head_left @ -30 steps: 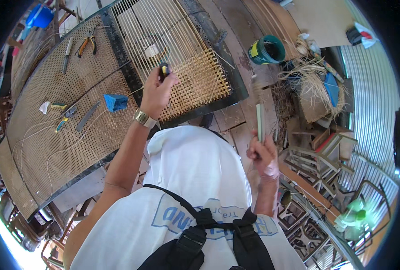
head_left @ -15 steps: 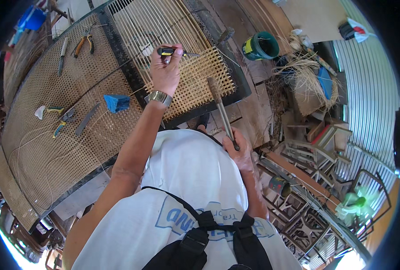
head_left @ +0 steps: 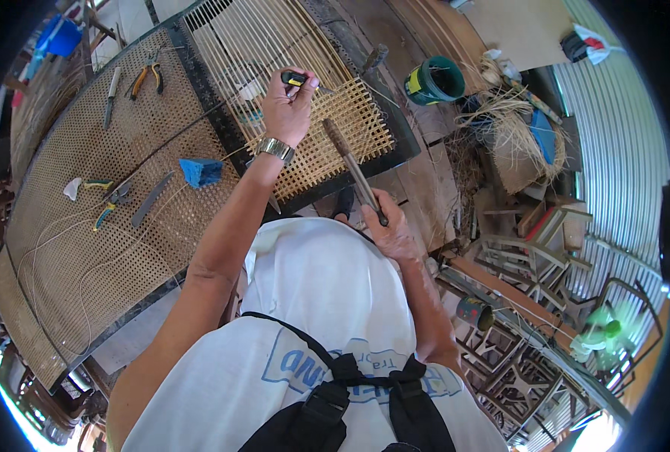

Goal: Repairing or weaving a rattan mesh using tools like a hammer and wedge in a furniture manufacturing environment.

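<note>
My left hand (head_left: 289, 113), with a metal-banded watch on its wrist, is closed around the black and yellow handle of a screwdriver (head_left: 295, 78). The thin blade points right, over the far edge of the woven cane section (head_left: 338, 124) of a dark-framed panel. In my right hand (head_left: 391, 226) is a long metal bar-like tool (head_left: 359, 175). Its worn brown end reaches up over the near part of the weave, and its dark end sits in my fingers. Beyond the screwdriver, unwoven cane strands (head_left: 263, 45) run lengthwise across the frame.
A finished cane panel (head_left: 71, 218) on the left bears pliers (head_left: 148, 79), a knife (head_left: 111, 98), cutters (head_left: 112, 200), a blade (head_left: 152, 200) and a blue block (head_left: 201, 172). A hammer (head_left: 376, 57) lies beyond the weave. On the right are a green bucket (head_left: 434, 80) and stacked chair frames (head_left: 515, 384).
My right hand has moved left and slightly up, bringing the bar-like tool further over the weave. The left hand with the screwdriver has shifted slightly right.
</note>
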